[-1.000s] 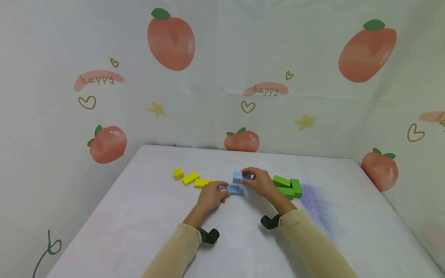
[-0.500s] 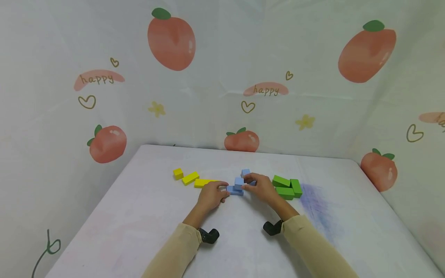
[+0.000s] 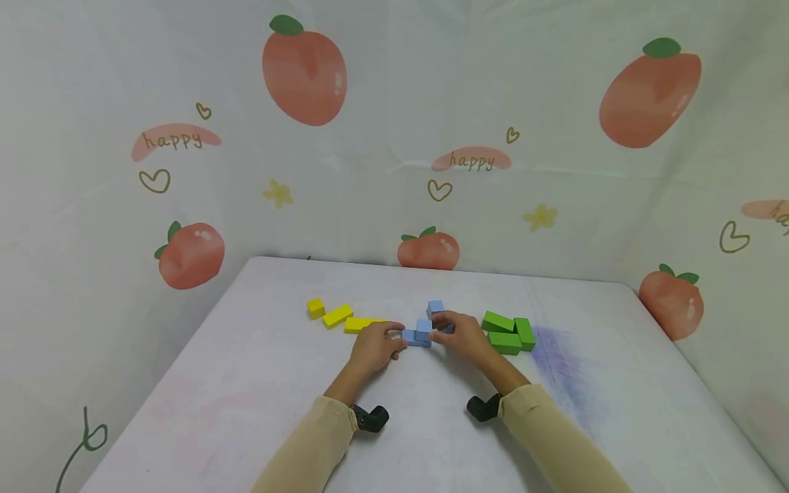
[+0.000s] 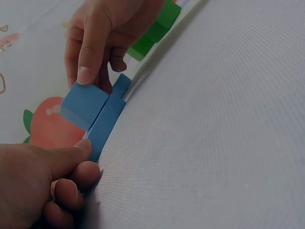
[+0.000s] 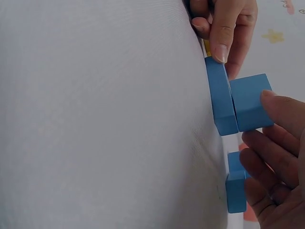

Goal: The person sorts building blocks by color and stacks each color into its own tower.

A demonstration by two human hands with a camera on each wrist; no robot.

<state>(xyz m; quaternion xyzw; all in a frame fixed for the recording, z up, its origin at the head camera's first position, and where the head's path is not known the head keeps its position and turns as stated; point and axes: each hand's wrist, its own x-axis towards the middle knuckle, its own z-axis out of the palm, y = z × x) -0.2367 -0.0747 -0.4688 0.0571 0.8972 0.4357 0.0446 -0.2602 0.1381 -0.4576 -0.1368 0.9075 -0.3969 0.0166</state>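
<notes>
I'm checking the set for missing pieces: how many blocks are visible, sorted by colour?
Yellow blocks: 3
Blue blocks: 4
Green blocks: 3
Total in view: 10

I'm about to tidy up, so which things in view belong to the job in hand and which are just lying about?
In the job:
blue cube, held
flat blue block under it

Lying about, it seems:
yellow cube
yellow oblong blocks
green oblong blocks
other blue blocks, partly hidden, perhaps for later
</notes>
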